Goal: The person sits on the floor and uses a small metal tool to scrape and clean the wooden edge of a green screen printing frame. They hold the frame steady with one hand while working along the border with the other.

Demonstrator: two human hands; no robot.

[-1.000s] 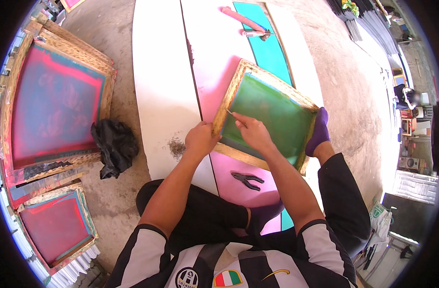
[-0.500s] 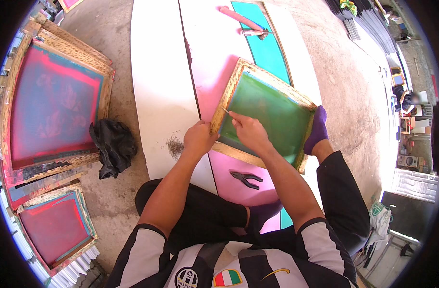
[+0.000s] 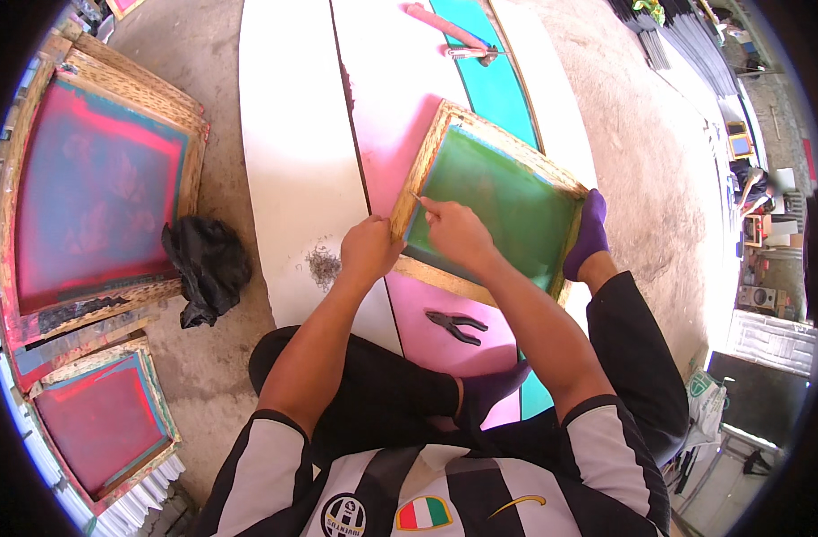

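Note:
A wooden screen-printing frame [image 3: 507, 143] with green mesh lies at an angle on the striped board. My left hand [image 3: 370, 251] is closed around its near left corner. My right hand [image 3: 458, 234] is over the mesh beside the frame's left side, fingers pinched. A thin, small item pokes out from its fingertips toward the wooden edge; its kind is too small to make out. My foot in a purple sock [image 3: 589, 231] rests against the frame's right side. Black-handled pliers [image 3: 457, 327] lie on the pink stripe just below the frame.
Toward the far end of the board [image 3: 292, 161] lie a hammer [image 3: 449, 27] and a red-and-white hand tool [image 3: 463, 54]. On the left stand a large pink-and-blue screen frame [image 3: 100, 197], a smaller reddish frame [image 3: 105, 421] and a crumpled black plastic bag [image 3: 205, 268].
The whole view has shifted slightly. My right hand has edged a little up and left beside the frame's left side. My left hand keeps its hold on the corner.

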